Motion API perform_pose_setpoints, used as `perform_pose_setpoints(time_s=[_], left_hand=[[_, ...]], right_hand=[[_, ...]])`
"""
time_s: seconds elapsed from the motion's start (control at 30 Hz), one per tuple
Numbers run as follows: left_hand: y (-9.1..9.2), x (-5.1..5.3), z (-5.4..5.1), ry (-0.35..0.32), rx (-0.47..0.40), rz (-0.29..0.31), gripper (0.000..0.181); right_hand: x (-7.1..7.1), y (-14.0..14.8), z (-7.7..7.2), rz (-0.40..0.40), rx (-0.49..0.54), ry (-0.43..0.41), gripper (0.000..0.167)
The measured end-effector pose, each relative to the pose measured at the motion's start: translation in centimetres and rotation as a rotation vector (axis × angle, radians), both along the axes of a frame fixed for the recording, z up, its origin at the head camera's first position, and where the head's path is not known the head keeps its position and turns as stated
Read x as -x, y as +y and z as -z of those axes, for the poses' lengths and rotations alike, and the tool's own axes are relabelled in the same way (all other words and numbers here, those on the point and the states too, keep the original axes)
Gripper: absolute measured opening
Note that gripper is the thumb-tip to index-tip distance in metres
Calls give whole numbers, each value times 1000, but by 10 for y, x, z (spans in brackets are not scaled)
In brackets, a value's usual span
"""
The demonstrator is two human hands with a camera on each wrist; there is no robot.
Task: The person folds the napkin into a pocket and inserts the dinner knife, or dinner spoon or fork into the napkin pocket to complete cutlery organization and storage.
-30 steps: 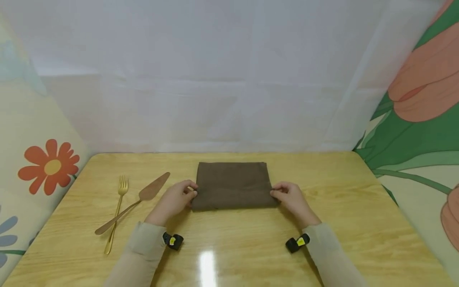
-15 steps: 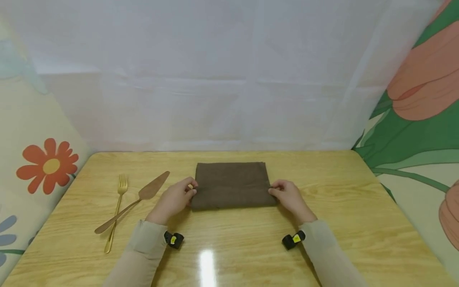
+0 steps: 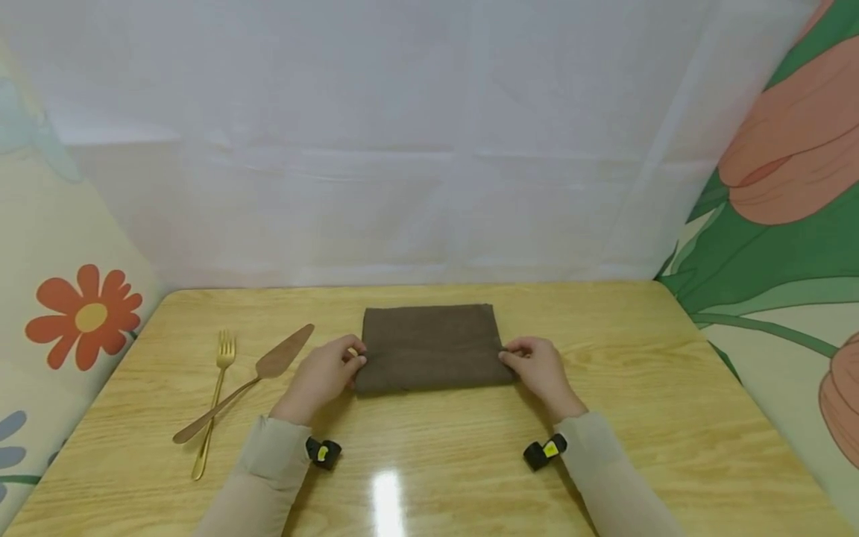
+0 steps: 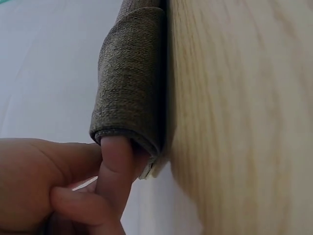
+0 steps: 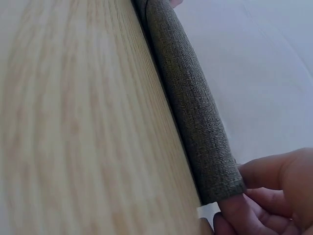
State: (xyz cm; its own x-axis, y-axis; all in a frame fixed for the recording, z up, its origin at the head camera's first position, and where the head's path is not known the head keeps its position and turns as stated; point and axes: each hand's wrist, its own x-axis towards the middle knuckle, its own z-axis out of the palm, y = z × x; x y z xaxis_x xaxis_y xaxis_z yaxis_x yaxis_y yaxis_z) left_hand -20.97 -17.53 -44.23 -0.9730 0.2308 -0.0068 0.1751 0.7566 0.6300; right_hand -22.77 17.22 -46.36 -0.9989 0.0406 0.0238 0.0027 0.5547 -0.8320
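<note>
A dark brown folded cloth [image 3: 429,347] lies flat on the wooden table, its near edge rounded in a fold. At its left end the left hand [image 3: 325,377] grips the side; in the left wrist view a finger of that hand [image 4: 73,186] sits inside the open end of the cloth's fold [image 4: 127,83]. The right hand [image 3: 545,373] holds the opposite end. From the right wrist, fingers of the right hand [image 5: 274,196] are seen at the corner of the rolled edge [image 5: 195,112], one tucked beneath or inside it.
Left of the left hand, a copper-coloured cake server [image 3: 278,359] lies crossed over a gold fork [image 3: 219,384]. A white sheet [image 3: 403,149] hangs behind the table [image 3: 429,462]; flower-patterned panels [image 3: 792,298] stand at both sides.
The right hand has shifted slightly left along with its end of the cloth. The left hand keeps about the same place, and the head view has moved a little.
</note>
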Motion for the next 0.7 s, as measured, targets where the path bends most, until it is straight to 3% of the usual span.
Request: perform_pose_setpoints(time_s=[0.3,0.7], left_hand=[[1,0,3,-8,59,32,10],[1,-2,1,-64,11,12,11]], right_hand=[[2,-1,-2,-5,-91,7,13],[-1,-4,-5,4,-169,-7,12]])
